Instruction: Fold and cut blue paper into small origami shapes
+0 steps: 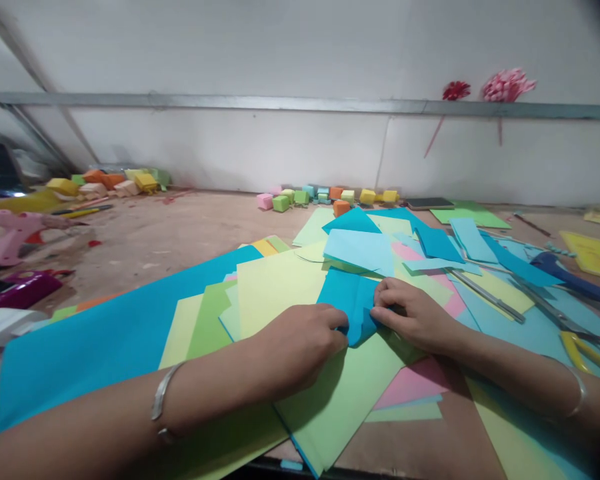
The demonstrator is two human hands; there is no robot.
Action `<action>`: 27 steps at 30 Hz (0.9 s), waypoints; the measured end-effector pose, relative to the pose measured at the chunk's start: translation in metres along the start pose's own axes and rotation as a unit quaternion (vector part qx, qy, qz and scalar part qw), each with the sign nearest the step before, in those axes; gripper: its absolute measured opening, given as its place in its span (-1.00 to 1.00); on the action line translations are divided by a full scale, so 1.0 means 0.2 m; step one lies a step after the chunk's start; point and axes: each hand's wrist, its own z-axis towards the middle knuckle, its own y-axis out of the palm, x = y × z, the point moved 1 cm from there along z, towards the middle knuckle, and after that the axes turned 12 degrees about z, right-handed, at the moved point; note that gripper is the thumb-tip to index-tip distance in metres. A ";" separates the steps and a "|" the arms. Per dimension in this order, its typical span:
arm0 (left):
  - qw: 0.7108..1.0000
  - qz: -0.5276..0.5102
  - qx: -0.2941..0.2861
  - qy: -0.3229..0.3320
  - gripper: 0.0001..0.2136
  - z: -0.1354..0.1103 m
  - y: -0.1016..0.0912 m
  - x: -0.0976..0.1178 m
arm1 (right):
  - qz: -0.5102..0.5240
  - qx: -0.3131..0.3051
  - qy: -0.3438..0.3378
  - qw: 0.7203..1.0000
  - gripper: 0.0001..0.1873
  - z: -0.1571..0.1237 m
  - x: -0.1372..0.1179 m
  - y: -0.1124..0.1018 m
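Observation:
A small blue paper piece (353, 301), partly folded, lies on a pile of green, yellow and pink sheets (280, 287). My left hand (300, 340) is curled, its fingertips pinching the paper's lower left edge. My right hand (413, 317) presses and pinches the paper's right edge with bent fingers. Both wrists wear a thin metal bangle.
A large blue sheet (105, 333) spreads to the left. Scissors (575, 333) and a metal ruler (487, 297) lie on the right. A row of small coloured paper cubes (325, 195) sits by the wall. A pink glue gun (17, 230) rests at far left.

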 end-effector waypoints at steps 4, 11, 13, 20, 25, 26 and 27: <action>1.000 0.001 -0.004 0.021 -0.77 0.00 0.00 -0.01 | 0.017 -0.003 -0.001 1.000 -0.72 -0.01 -0.01 -0.01; 1.000 -0.019 -0.006 0.023 -0.74 0.01 -0.01 -0.02 | 0.064 -0.031 -0.002 0.997 -0.81 -0.04 -0.03 -0.04; 1.000 -0.024 -0.007 0.019 -0.75 0.02 -0.01 -0.02 | 0.078 -0.031 0.003 0.997 -0.81 -0.04 -0.03 -0.04; 1.000 -0.022 -0.018 0.010 -0.79 0.01 -0.01 -0.02 | 0.057 0.009 0.016 0.998 -0.72 -0.03 -0.02 -0.01; 1.000 -0.019 -0.012 0.015 -0.77 0.01 0.00 -0.01 | -0.043 0.018 -0.004 0.999 -0.69 -0.01 0.01 0.02; 1.000 -0.019 -0.012 0.015 -0.76 0.00 0.00 -0.01 | -0.058 0.017 -0.009 0.998 -0.68 -0.01 0.02 0.02; 1.000 -0.018 -0.011 0.016 -0.75 0.00 -0.01 -0.01 | -0.070 0.017 -0.012 0.997 -0.67 -0.01 0.02 0.03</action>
